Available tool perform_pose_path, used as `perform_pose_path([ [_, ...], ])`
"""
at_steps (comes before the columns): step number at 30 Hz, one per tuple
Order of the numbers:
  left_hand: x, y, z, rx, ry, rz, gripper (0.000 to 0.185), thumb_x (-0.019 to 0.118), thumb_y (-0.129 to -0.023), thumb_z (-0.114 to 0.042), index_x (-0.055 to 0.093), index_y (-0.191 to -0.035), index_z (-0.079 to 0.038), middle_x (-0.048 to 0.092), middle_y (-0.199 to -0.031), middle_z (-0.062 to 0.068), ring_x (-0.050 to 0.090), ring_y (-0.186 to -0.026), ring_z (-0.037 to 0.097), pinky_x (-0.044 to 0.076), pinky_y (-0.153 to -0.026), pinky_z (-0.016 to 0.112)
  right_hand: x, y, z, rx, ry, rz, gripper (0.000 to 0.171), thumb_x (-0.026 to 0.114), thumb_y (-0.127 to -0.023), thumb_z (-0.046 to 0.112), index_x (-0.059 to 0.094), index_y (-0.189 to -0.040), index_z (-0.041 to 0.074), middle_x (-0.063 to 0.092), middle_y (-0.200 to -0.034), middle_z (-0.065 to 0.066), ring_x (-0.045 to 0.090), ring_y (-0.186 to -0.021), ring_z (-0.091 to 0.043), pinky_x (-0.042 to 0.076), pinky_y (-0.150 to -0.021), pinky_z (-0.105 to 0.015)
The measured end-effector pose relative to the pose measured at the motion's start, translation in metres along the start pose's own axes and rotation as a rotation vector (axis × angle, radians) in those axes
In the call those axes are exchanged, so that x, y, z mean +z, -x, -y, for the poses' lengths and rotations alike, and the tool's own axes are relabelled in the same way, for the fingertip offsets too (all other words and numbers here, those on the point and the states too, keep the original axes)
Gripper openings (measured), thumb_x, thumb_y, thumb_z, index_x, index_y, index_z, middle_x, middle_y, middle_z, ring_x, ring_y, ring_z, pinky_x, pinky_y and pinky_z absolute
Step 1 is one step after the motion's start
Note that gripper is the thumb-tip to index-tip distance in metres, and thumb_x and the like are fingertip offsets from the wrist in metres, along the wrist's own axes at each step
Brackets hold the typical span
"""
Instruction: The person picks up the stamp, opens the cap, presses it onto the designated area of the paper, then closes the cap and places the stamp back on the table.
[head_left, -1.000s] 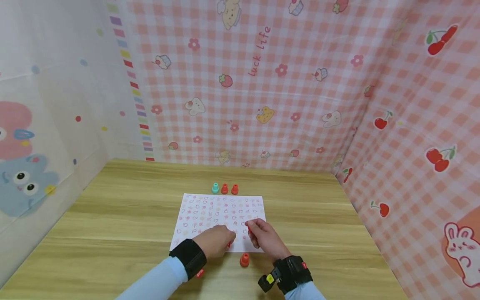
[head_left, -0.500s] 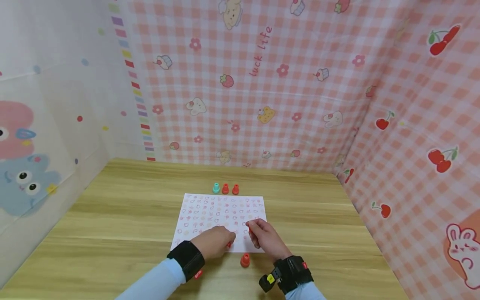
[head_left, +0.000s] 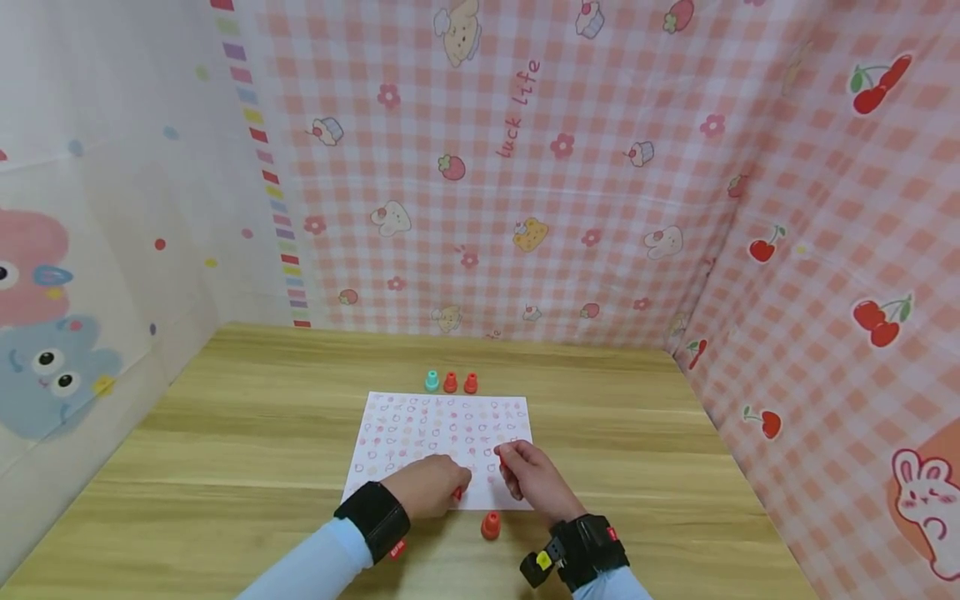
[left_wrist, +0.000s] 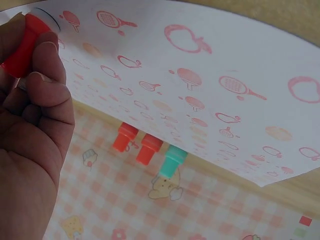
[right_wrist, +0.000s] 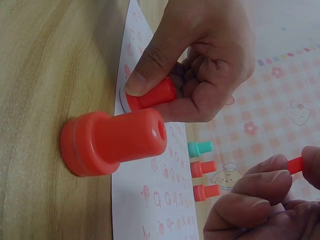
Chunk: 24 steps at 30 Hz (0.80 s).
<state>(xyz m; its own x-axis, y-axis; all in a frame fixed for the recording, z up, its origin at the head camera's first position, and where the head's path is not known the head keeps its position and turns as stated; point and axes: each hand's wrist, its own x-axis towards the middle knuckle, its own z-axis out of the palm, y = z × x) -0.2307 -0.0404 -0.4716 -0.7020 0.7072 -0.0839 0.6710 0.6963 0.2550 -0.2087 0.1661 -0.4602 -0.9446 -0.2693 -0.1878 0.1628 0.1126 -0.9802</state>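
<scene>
A white paper sheet [head_left: 442, 425] printed with rows of small pink stamp marks lies on the wooden table [head_left: 225, 433]. My left hand [head_left: 453, 487] grips a red stamp [left_wrist: 22, 45] and holds its base down on the sheet's near edge; the right wrist view shows the same red stamp [right_wrist: 150, 95] against the paper. Just to the right, my right hand [head_left: 502, 458] pinches a small red piece [right_wrist: 295, 165] over the sheet. An orange-red stamp [head_left: 491, 525] stands upright on the table in front of both hands.
Beyond the sheet's far edge stand a teal stamp [head_left: 432, 382] and two red stamps [head_left: 450, 382] [head_left: 470, 383] in a row. Patterned cloth walls [head_left: 525, 208] close the table at the back, left and right.
</scene>
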Motion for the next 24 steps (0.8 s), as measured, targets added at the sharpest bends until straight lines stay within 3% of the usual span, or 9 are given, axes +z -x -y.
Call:
perform_pose_path([
  [12,0.0013,0.0008,0.0023,-0.013,0.019,0.013,0.013,0.076,-0.088,-0.017,0.064,-0.087,-0.017,0.050,-0.067,-0.009,0.047,-0.064,0.011,0.041,-0.066,0.025,-0.0007,0.0007,-0.0018,-0.004,0.005,-0.001,0.040,0.045,-0.107,0.030,0.051,-0.122,-0.006,0.049,-0.084,-0.004,0.045,-0.071,-0.015,0.036,-0.063,-0.027],
  [24,-0.0010,0.0009,-0.0020,-0.003,-0.033,-0.003,0.015,0.077,-0.087,-0.016,0.062,-0.085,-0.017,0.051,-0.067,-0.008,0.046,-0.063,0.012,0.042,-0.065,0.026,0.0000,0.0021,-0.0011,0.001,0.005,-0.006,0.039,0.045,-0.107,0.030,0.051,-0.122,-0.005,0.049,-0.084,-0.004,0.045,-0.071,-0.016,0.036,-0.063,-0.027],
])
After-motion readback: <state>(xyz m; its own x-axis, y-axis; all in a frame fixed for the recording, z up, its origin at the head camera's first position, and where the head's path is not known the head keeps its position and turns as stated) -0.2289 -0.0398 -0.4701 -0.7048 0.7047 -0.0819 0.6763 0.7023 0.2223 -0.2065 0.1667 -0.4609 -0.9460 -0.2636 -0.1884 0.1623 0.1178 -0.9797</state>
